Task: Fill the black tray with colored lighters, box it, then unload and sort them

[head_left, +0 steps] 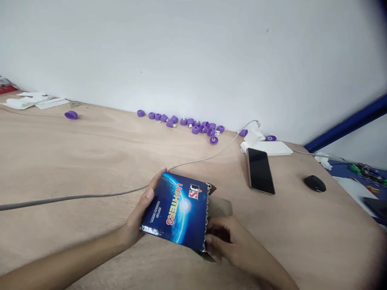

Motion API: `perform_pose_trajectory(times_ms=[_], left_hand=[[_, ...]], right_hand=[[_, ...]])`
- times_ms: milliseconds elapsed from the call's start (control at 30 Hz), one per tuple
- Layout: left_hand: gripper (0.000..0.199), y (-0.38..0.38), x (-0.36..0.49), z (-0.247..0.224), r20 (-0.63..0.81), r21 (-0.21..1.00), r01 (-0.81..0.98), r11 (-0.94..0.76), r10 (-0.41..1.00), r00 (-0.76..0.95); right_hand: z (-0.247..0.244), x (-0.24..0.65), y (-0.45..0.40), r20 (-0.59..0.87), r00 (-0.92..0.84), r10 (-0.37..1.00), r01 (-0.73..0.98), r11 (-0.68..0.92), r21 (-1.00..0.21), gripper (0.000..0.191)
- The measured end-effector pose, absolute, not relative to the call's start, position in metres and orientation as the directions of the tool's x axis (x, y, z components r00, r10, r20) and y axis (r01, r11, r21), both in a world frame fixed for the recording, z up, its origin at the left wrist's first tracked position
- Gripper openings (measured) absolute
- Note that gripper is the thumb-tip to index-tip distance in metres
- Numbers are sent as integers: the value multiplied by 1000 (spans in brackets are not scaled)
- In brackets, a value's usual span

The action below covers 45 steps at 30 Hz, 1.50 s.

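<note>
A glossy blue cardboard lighter box, printed "LIGHTERS", is tilted above the wooden table. Wrapped around its left side, my left hand grips it with the thumb along the edge. The box's right end is open, with brown flaps sticking out. My right hand is at this opening, its fingers curled and the thumb close to the scalloped edge. The fingertips are partly hidden by the box, and what they hold, if anything, cannot be made out. The box's inside is out of sight.
Several purple caps lie along the wall, and a lone purple cap sits farther left. A phone rests against a white power strip. A black mouse is at right. A grey cable crosses behind the box.
</note>
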<state>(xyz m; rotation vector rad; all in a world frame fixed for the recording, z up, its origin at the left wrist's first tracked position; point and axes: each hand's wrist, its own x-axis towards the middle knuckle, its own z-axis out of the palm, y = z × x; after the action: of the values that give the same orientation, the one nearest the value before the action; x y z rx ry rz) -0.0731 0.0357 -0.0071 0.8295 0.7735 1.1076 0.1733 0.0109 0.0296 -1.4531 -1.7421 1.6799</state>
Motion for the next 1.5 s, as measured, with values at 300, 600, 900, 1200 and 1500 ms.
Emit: perform_pose_trajectory(times_ms=[300,600,900,1200,1500], left_hand=[[69,35,-70,-1,-138,871,-428,241,956,258],[70,33,-68,1,-203,819,-481,313,942,267],[72,31,-70,-1,-195,834,-460,306,942,273],[65,46,-80,6,-202,935,-230,270,938,282],[58,50,-79,6,-212,953,-182,244,960,182]], right_hand=[[42,168,37,-382,-489,784,703,95,-705,12],[20,174,55,-280,-584,762,738,356,-573,8],[13,175,56,-210,-622,754,686,395,-611,16],[18,181,33,-170,-473,865,786,327,-525,22],[26,197,-6,-272,38,962,892,-155,-424,26]])
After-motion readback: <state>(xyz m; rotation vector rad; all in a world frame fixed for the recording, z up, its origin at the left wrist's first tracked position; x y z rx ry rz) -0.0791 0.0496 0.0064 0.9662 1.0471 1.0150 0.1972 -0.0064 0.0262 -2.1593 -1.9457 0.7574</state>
